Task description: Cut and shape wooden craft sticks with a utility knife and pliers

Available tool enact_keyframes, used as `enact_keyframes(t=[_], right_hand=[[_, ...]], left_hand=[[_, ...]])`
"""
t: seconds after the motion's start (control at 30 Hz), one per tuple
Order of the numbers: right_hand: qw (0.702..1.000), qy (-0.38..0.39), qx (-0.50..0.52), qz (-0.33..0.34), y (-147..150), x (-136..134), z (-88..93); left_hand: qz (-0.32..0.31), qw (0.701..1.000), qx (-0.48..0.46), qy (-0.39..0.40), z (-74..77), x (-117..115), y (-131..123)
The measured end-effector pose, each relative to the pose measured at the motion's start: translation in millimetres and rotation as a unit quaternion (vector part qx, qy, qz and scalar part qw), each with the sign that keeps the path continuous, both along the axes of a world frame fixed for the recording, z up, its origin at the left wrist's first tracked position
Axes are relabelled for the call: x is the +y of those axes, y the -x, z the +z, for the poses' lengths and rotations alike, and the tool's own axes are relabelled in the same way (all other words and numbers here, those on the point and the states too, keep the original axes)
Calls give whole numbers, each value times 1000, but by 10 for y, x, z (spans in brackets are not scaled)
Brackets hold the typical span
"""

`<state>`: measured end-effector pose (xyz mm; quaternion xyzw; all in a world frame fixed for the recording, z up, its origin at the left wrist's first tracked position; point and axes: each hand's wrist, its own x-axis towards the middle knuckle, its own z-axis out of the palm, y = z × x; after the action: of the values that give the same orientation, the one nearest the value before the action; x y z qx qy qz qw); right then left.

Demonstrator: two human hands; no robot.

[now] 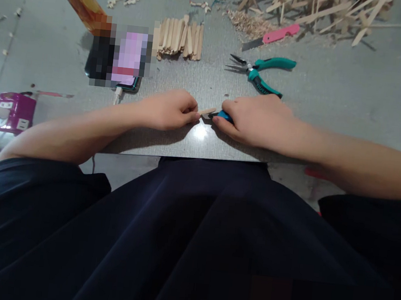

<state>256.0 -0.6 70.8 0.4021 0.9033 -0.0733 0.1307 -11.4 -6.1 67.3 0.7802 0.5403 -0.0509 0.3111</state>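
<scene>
A small wooden stick (209,110) sits nearer me than the green pliers (253,73), pinched between thumb and fingers of my left hand (176,110). My right hand (261,119), fingers curled closed, grips a blue-handled tool (224,116), its dark end at the stick. Left of the pliers lie stacked sticks (174,37); just beyond them, a pink-handled blade (280,34).

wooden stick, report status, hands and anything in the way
Left hand pinches wooden stick. Right hand grips blue-handled tool beside it, contact unclear. Green-handled pliers lie open beyond right hand, not between hands.
</scene>
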Motion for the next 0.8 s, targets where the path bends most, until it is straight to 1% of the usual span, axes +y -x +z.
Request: enact_keyframes(t=[0.27, 0.33, 0.53, 0.67, 0.8], right_hand=[[1000, 15, 13, -19, 3, -5, 14], [999, 18, 23, -16, -4, 2, 11], [1000, 7, 3, -2, -14, 16, -16], [1000, 11, -1, -10, 22, 3, 22], [999, 37, -6, -26, 38, 24, 67]], left_hand=[[5, 1000, 6, -14, 2, -53, -21], [5, 1000, 7, -19, 6, -65, -25], [-5, 999, 42, -28, 38, -89, -61], [-8, 998, 52, -33, 26, -83, -74], [0, 999, 42, -22, 25, -78, -81]])
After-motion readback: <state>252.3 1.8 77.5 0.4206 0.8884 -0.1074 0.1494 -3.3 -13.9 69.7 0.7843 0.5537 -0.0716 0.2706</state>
